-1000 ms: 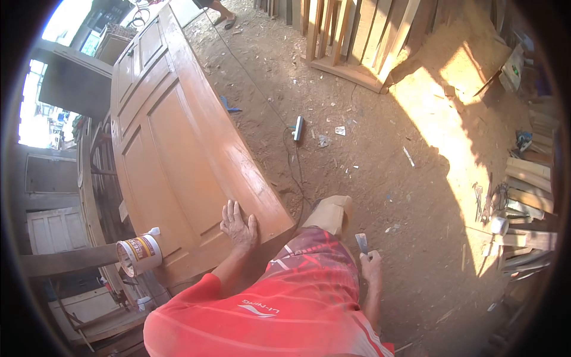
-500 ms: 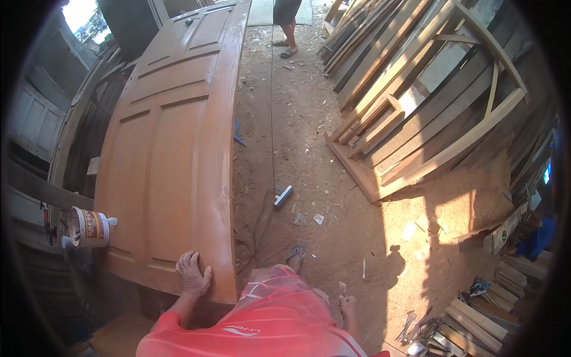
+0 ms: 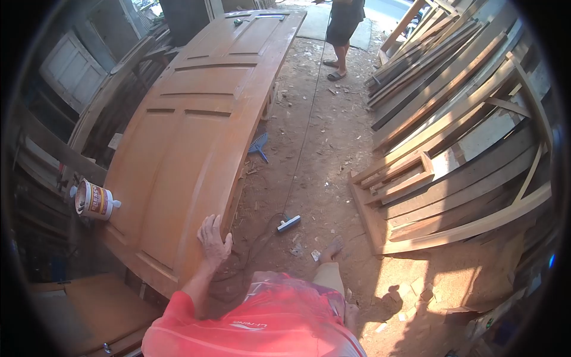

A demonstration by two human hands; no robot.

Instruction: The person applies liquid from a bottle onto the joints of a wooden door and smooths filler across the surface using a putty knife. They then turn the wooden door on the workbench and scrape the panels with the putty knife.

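A large brown panelled wooden door [image 3: 196, 140] lies flat and raised on my left. My left hand [image 3: 214, 241] rests on its near right edge, fingers stretched out over the wood. A white tub [image 3: 94, 200] with a printed label stands at the door's left edge. Low beside my red shirt, only a little of my right hand [image 3: 352, 312] shows; its fingers and anything in them are hidden. On the far end of the door lie a small dark green tool [image 3: 240, 22] and a thin bluish strip [image 3: 270, 17].
A person [image 3: 342, 35] in dark shorts and sandals stands beyond the door. Wooden frames and boards [image 3: 452, 172] lean along the right. On the dirt floor lie a cable [image 3: 303, 143], a blue-and-white bar-shaped object [image 3: 289, 224] and a blue fan-shaped rake head [image 3: 258, 146].
My view has shifted, and my left hand now lies farther up the door's right edge. My right hand, earlier closed around a small flat piece, is now mostly out of sight.
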